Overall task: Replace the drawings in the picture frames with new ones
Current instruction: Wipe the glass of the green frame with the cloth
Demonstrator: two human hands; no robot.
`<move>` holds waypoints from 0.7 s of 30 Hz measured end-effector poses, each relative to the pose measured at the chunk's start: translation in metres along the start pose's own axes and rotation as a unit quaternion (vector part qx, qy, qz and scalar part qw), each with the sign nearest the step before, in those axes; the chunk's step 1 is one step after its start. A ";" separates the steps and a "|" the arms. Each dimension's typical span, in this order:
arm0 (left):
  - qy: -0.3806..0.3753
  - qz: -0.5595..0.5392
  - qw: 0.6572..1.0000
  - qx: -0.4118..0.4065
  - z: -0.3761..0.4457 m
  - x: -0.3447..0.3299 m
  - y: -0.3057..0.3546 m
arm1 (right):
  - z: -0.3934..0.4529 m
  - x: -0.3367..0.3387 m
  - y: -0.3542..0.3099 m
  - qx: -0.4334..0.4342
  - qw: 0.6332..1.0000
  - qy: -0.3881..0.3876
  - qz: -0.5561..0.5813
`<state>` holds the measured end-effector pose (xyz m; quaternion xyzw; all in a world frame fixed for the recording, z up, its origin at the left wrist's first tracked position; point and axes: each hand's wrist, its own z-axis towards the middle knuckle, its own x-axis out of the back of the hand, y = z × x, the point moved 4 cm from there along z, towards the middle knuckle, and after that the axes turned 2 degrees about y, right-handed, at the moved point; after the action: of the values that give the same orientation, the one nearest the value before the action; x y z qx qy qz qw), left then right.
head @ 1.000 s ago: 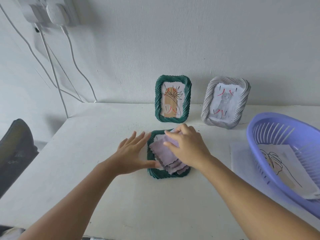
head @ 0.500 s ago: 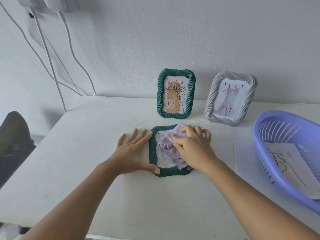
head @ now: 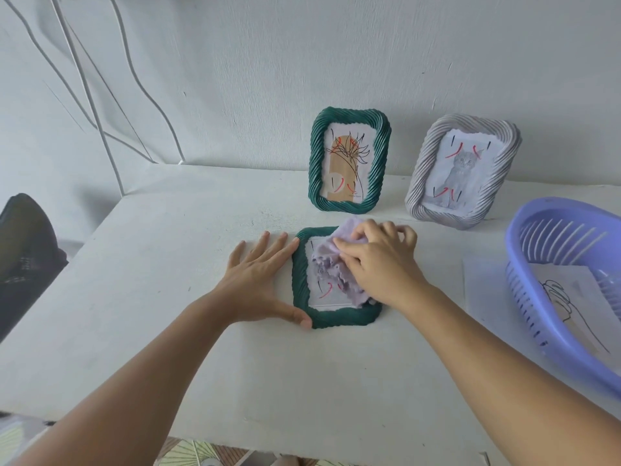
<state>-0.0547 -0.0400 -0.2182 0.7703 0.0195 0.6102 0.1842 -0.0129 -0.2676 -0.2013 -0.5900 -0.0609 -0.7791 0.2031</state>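
Three frames (head: pixel 300 280), one cloth (head: pixel 331 264), one basket (head: pixel 554 297).

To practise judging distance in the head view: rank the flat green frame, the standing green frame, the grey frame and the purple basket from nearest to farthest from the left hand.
1. Flat green frame: touching the left hand, just right of it.
2. Standing green frame: behind, by the wall.
3. Grey frame: farther right, by the wall.
4. Purple basket: far right edge.

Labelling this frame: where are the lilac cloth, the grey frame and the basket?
lilac cloth (head: pixel 325 268), head view, crumpled middle.
grey frame (head: pixel 424 183), head view, left edge.
basket (head: pixel 537 210), head view, far rim.
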 end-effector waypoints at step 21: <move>-0.004 0.002 1.000 0.006 -0.001 0.000 0.002 | -0.010 -0.005 -0.013 0.058 0.997 -0.008 0.055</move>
<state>-0.0560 -0.0411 -0.2173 0.7737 0.0216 0.6075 0.1785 -0.0255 -0.2576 -0.2067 -0.5857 -0.0757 -0.7573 0.2790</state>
